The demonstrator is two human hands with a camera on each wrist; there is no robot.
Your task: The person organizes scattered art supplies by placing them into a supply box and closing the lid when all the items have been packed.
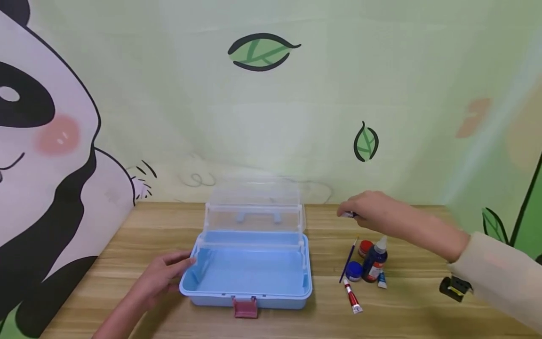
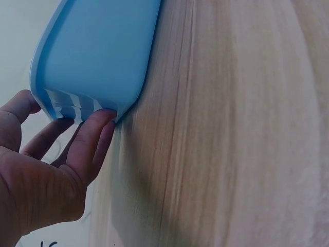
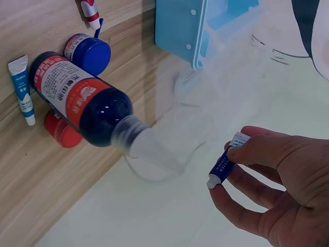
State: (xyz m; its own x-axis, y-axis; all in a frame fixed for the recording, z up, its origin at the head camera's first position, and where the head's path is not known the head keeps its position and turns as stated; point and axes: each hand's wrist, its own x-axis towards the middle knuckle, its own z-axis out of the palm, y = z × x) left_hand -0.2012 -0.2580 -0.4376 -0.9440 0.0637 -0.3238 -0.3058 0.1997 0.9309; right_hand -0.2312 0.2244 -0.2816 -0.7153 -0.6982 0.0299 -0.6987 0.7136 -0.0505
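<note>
A light-blue plastic storage box (image 1: 250,301) with a raised clear lid and a pink latch (image 1: 245,309) stands on the wooden table. At its left end my left hand (image 1: 163,275) holds the wall, thumb at the rim and fingertips against the outside (image 2: 95,128). My right hand (image 1: 372,212) is raised over the back right of the table. It pinches a small dark-blue paint tube (image 3: 224,163) with a white cap between thumb and fingers. Below it stand a dark-blue bottle (image 1: 374,264), a blue paint jar (image 1: 354,270) and a red paint jar (image 1: 365,248).
A red paint tube (image 1: 353,295), a light-blue tube (image 1: 382,280) and a thin paintbrush (image 1: 349,259) lie beside the bottle. Behind the table hangs a green backdrop (image 1: 322,94) with a panda and leaves. A small black object (image 1: 455,288) is near the right sleeve.
</note>
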